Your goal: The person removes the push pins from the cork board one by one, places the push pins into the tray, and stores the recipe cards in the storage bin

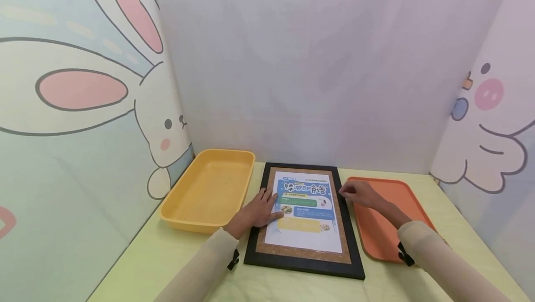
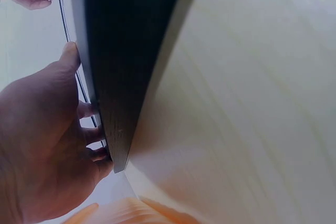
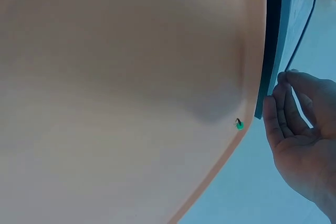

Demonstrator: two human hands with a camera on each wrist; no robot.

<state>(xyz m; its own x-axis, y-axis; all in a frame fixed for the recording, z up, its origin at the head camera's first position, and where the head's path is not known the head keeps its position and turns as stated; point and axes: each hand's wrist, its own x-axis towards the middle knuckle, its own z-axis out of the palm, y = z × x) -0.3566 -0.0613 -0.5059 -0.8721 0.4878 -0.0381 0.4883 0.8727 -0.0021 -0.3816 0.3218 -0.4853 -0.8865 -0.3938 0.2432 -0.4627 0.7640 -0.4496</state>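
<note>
My left hand (image 1: pixel 262 209) rests with fingers spread on the left side of a printed paper sheet (image 1: pixel 307 241), which lies on a black-framed cork board (image 1: pixel 301 267). In the left wrist view, the left hand (image 2: pixel 47 124) lies along the board's top face beside the frame's dark side edge (image 2: pixel 115 77). Over the board's right edge, my right hand (image 1: pixel 360 193) has thumb and fingertips brought together, pinching a tiny thing mostly hidden between them. The right wrist view shows this hand (image 3: pixel 307 129) beside the frame, near its edge.
A yellow tray (image 1: pixel 190 224) stands left of the board. An orange tray (image 1: pixel 386 183) sits directly on its right, and a small green pushpin (image 3: pixel 240 125) lies near that tray's rim. Fabric walls with cartoon animals enclose the pale green table (image 1: pixel 154 255).
</note>
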